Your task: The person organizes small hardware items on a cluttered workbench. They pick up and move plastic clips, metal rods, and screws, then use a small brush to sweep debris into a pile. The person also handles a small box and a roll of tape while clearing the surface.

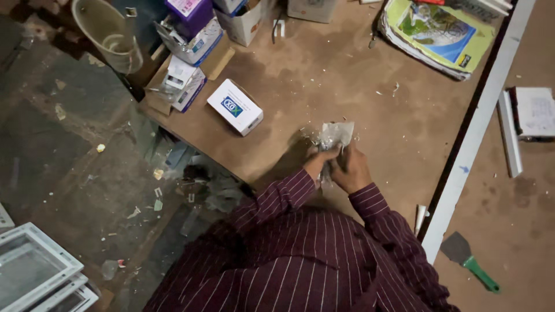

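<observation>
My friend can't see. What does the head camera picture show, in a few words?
A person in a striped maroon shirt holds a small clear plastic bag with both hands, left hand and right hand, over a brown worktable. A white box lies to the left, a stack of printed bags at the top right, and a green-handled scraper at the lower right.

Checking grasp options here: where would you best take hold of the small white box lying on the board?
Probably across the white box's two long sides, coming from above. It lies flat, turned at an angle, with bare board around it.
</observation>
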